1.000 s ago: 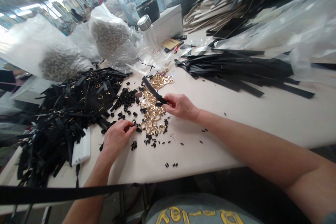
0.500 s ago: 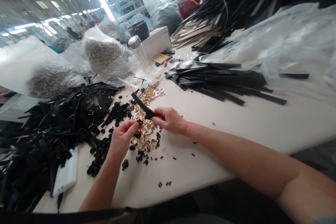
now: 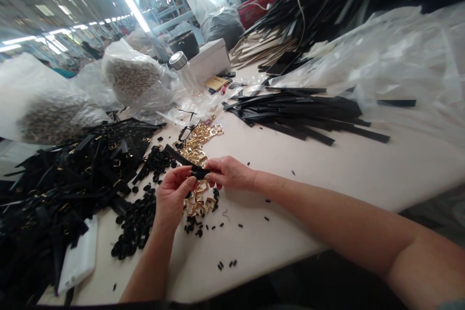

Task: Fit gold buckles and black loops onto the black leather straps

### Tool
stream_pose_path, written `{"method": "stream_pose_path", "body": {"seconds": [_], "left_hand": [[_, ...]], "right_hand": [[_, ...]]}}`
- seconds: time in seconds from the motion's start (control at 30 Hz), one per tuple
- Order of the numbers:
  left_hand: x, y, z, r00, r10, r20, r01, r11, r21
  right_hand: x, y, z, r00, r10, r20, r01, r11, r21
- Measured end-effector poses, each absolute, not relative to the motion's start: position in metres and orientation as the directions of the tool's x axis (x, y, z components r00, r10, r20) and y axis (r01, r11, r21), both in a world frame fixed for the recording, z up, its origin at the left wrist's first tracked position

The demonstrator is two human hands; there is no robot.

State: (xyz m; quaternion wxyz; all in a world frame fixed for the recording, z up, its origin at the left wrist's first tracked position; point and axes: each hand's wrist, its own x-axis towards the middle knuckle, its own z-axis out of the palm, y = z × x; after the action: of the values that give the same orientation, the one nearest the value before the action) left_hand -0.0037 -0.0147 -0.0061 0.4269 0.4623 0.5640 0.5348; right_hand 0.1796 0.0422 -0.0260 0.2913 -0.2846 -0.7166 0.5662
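Note:
A short black strap (image 3: pixel 178 156) is pinched near one end by my right hand (image 3: pixel 230 173), its free end slanting up to the left. My left hand (image 3: pixel 172 194) is closed at that same end, its thumb and fingertips on a small black loop, mostly hidden by the fingers. The two hands almost touch. Gold-coloured metal buckles (image 3: pixel 196 144) lie heaped beneath and behind them. Beside my left wrist are piles of small black loops (image 3: pixel 135 225). Straps with gold buckles (image 3: pixel 96 160) form a large tangled pile farther left.
Loose black strips (image 3: pixel 290 106) lie behind my right hand, with clear plastic sheeting (image 3: pixel 399 58) to their right. Filled plastic bags (image 3: pixel 132 75), a bottle (image 3: pixel 183 70) and a white box (image 3: pixel 212 58) stand at the back. A white device (image 3: pixel 79 254) lies front left.
My hands have come together, bringing the loop in my left hand to the strap end in my right. The strap has tilted flatter. The whole view has shifted slightly.

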Motion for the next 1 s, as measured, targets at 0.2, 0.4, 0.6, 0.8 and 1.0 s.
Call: {"method": "stream_pose_path", "body": {"seconds": [0.2,0.4,0.6,0.8,1.0], "left_hand": [[-0.005,-0.017,-0.001,-0.072,0.990,-0.124,0.154,0.133,0.979],[-0.014,-0.017,0.001,0.047,0.964,-0.262,0.084,0.258,0.963],[-0.012,-0.016,0.001,0.096,0.950,-0.296,-0.018,0.299,0.954],[-0.004,-0.013,-0.003,-0.183,0.983,-0.023,0.029,0.029,0.999],[0.003,-0.014,-0.010,-0.134,0.988,-0.081,0.055,0.089,0.994]], "right_hand": [[0.188,0.048,-0.021,-0.735,0.664,0.140,0.159,0.369,-0.916],[0.190,0.049,-0.018,-0.803,0.581,0.131,0.125,0.380,-0.917],[0.187,0.042,-0.016,-0.789,0.598,0.139,0.114,0.365,-0.924],[0.184,0.042,-0.016,-0.718,0.687,0.109,0.131,0.288,-0.949],[0.182,0.043,-0.019,-0.697,0.713,0.075,0.157,0.254,-0.954]]}}
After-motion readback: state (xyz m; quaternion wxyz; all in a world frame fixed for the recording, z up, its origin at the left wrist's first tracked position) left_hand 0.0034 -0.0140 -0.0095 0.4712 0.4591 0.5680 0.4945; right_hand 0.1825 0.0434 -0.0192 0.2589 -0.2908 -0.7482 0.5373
